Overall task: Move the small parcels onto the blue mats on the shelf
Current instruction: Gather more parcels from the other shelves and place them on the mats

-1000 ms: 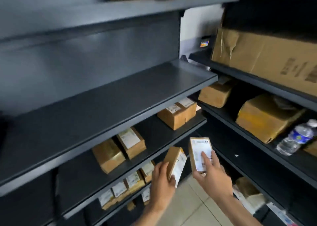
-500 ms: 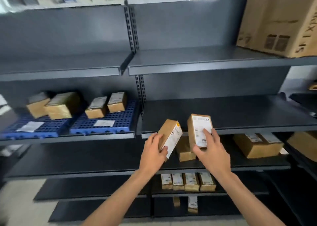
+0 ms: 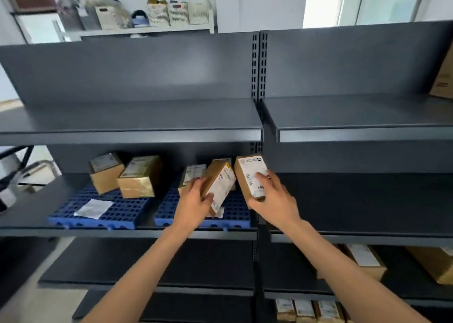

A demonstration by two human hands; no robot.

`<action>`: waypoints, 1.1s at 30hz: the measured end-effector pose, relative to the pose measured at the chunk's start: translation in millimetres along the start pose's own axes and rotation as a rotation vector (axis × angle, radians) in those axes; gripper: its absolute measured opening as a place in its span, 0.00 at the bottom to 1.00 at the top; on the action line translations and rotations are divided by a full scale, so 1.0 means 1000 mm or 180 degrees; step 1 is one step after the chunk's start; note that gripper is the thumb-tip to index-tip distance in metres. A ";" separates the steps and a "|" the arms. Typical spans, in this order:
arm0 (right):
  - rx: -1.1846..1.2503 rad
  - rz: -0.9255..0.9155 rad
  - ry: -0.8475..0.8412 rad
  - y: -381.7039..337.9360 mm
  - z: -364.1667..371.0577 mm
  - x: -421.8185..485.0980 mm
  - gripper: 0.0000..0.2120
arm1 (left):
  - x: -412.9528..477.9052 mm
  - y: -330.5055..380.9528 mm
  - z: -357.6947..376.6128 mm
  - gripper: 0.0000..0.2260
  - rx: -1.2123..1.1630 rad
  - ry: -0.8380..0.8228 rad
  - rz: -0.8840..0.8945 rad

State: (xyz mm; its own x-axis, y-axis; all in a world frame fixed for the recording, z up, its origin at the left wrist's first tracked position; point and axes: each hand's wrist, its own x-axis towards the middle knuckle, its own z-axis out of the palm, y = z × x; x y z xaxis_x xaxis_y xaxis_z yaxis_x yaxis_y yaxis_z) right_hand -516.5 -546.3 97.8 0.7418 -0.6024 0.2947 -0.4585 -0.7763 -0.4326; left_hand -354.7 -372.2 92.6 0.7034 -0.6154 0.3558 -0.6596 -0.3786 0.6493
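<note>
A brown box [image 3: 106,173] and a tape-wrapped parcel [image 3: 139,178] sit at the back of the left blue mat [image 3: 117,214], with a loose white slip [image 3: 94,208] in front of them. Another labelled parcel [image 3: 193,173] lies on the right blue mat [image 3: 236,216], partly hidden by the left hand [image 3: 193,200]. That hand grips a small parcel [image 3: 220,183] over the right mat, long axis tilted, label facing right. The right hand [image 3: 272,195] clasps a second small parcel [image 3: 250,175] by its lower end. It stands nearly upright over the mat's right edge, near the slotted post [image 3: 258,65] of the shelf [image 3: 122,232].
</note>
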 end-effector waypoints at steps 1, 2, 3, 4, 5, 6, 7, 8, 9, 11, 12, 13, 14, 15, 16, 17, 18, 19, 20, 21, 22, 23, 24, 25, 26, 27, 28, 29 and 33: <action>-0.0032 0.0016 -0.0033 -0.009 0.006 0.016 0.38 | 0.017 -0.012 -0.010 0.22 -0.0095 0.0088 -0.0070; -0.0077 0.0051 -0.0055 -0.017 0.012 0.031 0.38 | 0.033 -0.023 -0.019 0.21 -0.0190 0.0144 -0.0179; -0.0108 0.0075 -0.0039 -0.025 0.018 0.044 0.38 | 0.049 -0.033 -0.027 0.21 -0.0255 0.0170 -0.0304; -0.0115 0.0069 0.0009 -0.031 0.023 0.056 0.37 | 0.063 -0.043 -0.034 0.20 -0.0280 0.0169 -0.0412; -0.0098 0.0051 0.0053 -0.037 0.028 0.067 0.37 | 0.077 -0.052 -0.038 0.20 -0.0282 0.0133 -0.0480; -0.0074 0.0042 0.0073 -0.043 0.033 0.077 0.36 | 0.090 -0.060 -0.042 0.20 -0.0272 0.0049 -0.0522; -0.0053 0.0052 0.0072 -0.048 0.038 0.087 0.36 | 0.101 -0.066 -0.043 0.20 -0.0218 -0.0094 -0.0559; -0.0029 0.0074 0.0062 -0.052 0.043 0.096 0.35 | 0.111 -0.072 -0.044 0.21 -0.0109 -0.0279 -0.0590; -0.0003 0.0080 0.0048 -0.056 0.047 0.105 0.34 | 0.118 -0.077 -0.044 0.23 0.0014 -0.0450 -0.0607; 0.0049 0.0008 -0.0027 -0.060 0.054 0.119 0.34 | 0.130 -0.085 -0.045 0.26 0.0140 -0.0575 -0.0562; 0.0081 -0.0034 -0.0096 -0.062 0.057 0.123 0.34 | 0.133 -0.088 -0.047 0.27 0.0108 -0.0530 -0.0503; 0.0120 -0.0051 -0.0165 -0.063 0.058 0.126 0.35 | 0.135 -0.090 -0.049 0.27 0.0037 -0.0436 -0.0445; 0.0178 -0.0036 -0.0195 -0.063 0.057 0.126 0.36 | 0.135 -0.092 -0.053 0.26 -0.0033 -0.0316 -0.0403; 0.0246 -0.0003 -0.0164 -0.063 0.056 0.126 0.36 | 0.135 -0.094 -0.056 0.25 -0.0104 -0.0190 -0.0359; 0.0304 0.0021 -0.0072 -0.063 0.054 0.124 0.35 | 0.134 -0.094 -0.059 0.22 -0.0177 -0.0085 -0.0296; 0.0338 0.0017 0.0065 -0.062 0.051 0.122 0.33 | 0.133 -0.093 -0.061 0.20 -0.0241 -0.0011 -0.0203; 0.0349 -0.0011 0.0215 -0.060 0.047 0.118 0.31 | 0.131 -0.090 -0.063 0.18 -0.0301 0.0044 -0.0091; 0.0341 -0.0041 0.0338 -0.057 0.043 0.114 0.29 | 0.129 -0.085 -0.063 0.17 -0.0359 0.0104 0.0035; 0.0315 -0.0043 0.0417 -0.051 0.039 0.109 0.27 | 0.126 -0.078 -0.062 0.15 -0.0408 0.0174 0.0176; 0.0278 -0.0002 0.0459 -0.045 0.036 0.102 0.27 | 0.122 -0.069 -0.058 0.14 -0.0433 0.0228 0.0312; 0.0244 0.0075 0.0483 -0.037 0.032 0.094 0.27 | 0.118 -0.058 -0.052 0.12 -0.0442 0.0248 0.0411; 0.0220 0.0164 0.0508 -0.028 0.029 0.085 0.27 | 0.114 -0.046 -0.045 0.12 -0.0457 0.0234 0.0465; 0.0193 0.0263 0.0537 -0.015 0.024 0.073 0.27 | 0.107 -0.031 -0.033 0.12 -0.0489 0.0195 0.0509; 0.0160 0.0330 0.0556 -0.004 0.018 0.061 0.27 | 0.100 -0.018 -0.021 0.13 -0.0507 0.0177 0.0566; 0.0126 0.0384 0.0562 0.006 0.013 0.049 0.27 | 0.094 -0.004 -0.010 0.14 -0.0498 0.0152 0.0641; 0.0091 0.0464 0.0579 0.020 0.005 0.034 0.27 | 0.085 0.010 0.005 0.14 -0.0491 0.0093 0.0734; 0.0073 0.0543 0.0626 0.033 -0.002 0.019 0.26 | 0.075 0.025 0.021 0.14 -0.0508 0.0016 0.0835; 0.0079 0.0615 0.0695 0.048 -0.010 0.001 0.26 | 0.063 0.041 0.037 0.14 -0.0553 -0.0083 0.0924; 0.0224 0.0957 0.0907 0.123 -0.037 -0.090 0.23 | -0.002 0.100 0.118 0.14 -0.0742 -0.0602 0.1155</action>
State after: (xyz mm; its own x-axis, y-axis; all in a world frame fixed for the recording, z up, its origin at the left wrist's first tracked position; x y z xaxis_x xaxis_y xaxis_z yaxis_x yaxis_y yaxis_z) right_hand -657.4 -594.3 49.4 0.4106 -0.8351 0.3661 -0.5921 -0.5495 -0.5895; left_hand -453.8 -490.1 77.8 0.3635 -0.8027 0.4729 -0.7616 0.0363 0.6470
